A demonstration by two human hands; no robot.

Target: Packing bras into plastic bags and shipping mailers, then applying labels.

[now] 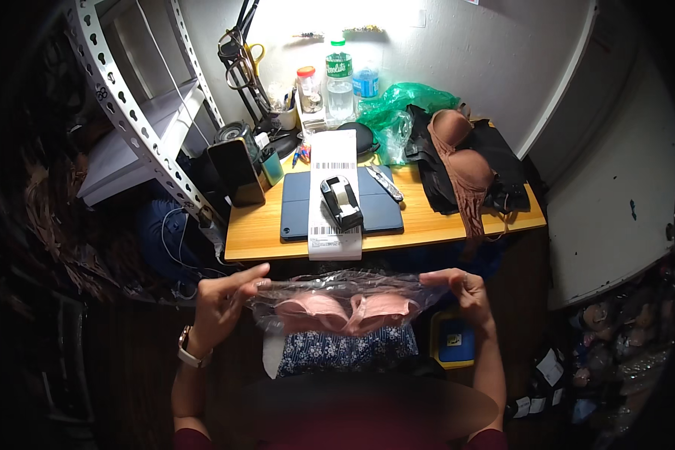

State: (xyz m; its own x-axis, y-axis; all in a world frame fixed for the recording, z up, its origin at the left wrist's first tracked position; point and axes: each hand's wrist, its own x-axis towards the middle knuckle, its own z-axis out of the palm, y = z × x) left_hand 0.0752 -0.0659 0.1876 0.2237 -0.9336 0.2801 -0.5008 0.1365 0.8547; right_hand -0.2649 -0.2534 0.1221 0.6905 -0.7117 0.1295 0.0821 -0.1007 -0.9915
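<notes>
A pink padded bra point(318, 312) lies inside a clear plastic bag point(343, 278), held stretched out above my lap. My left hand point(222, 304) pinches the bag's left end between thumb and fingers. At the opposite end, my right hand point(464, 292) grips the plastic. Just beyond, a printed label strip point(333, 152) with barcodes hangs slightly over the desk's front edge. It lies across a dark blue tablet case point(295, 205), and a black tape dispenser point(342, 201) rests on top of it. A folding knife or multi-tool point(387, 184) lies on the case's right side.
The wooden desk point(264, 236) holds a smartphone point(236, 171), water bottle point(339, 84), green plastic bag point(416, 95) and brown bra point(467, 166) over black garments. A white metal shelf point(140, 135) stands left. Bagged goods point(619, 343) lie at lower right, a blue-yellow container point(453, 340) below my right hand.
</notes>
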